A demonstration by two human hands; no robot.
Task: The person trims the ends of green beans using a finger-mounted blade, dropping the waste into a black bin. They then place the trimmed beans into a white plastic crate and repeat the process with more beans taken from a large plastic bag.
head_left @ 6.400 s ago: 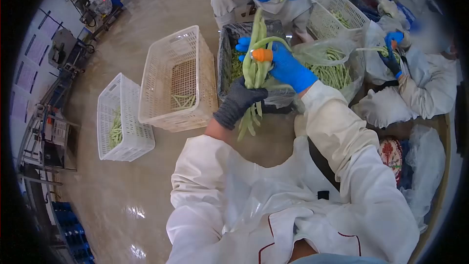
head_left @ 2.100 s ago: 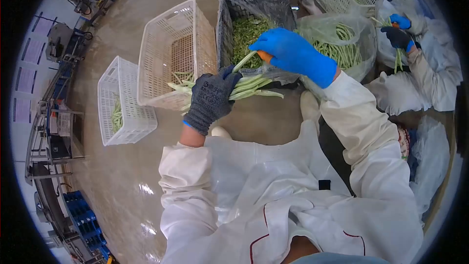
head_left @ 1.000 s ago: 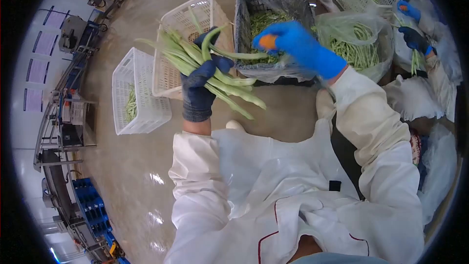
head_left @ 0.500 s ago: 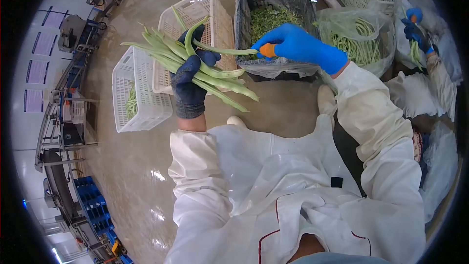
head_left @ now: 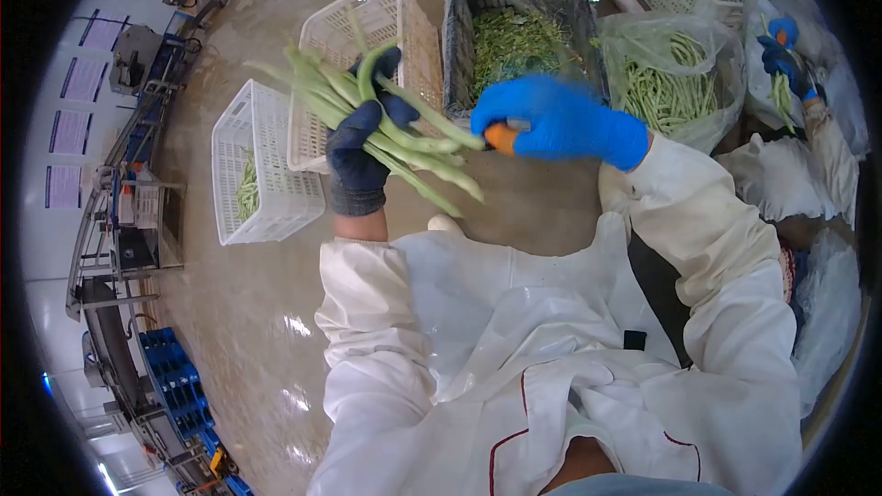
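Note:
A bunch of long flat green beans fans out of my left hand, which wears a dark glove and is closed round them. From this bunch one bean reaches right, its end at the thumb and fingertips of my right hand. My right hand, in a blue glove and slightly blurred, is closed with a small orange piece at the thumb. Below it lies the near edge of a dark, plastic-lined crate holding green trimmings.
Two pale plastic crates stand at the left, a taller one and a white one with some beans. Right of the dark crate is a clear bag of beans. A co-worker's gloved hand holds beans at far right.
My right hand has moved down a little, and the bean at its fingertips now slopes down to the right instead of lying nearly level. My left hand still grips the bunch.

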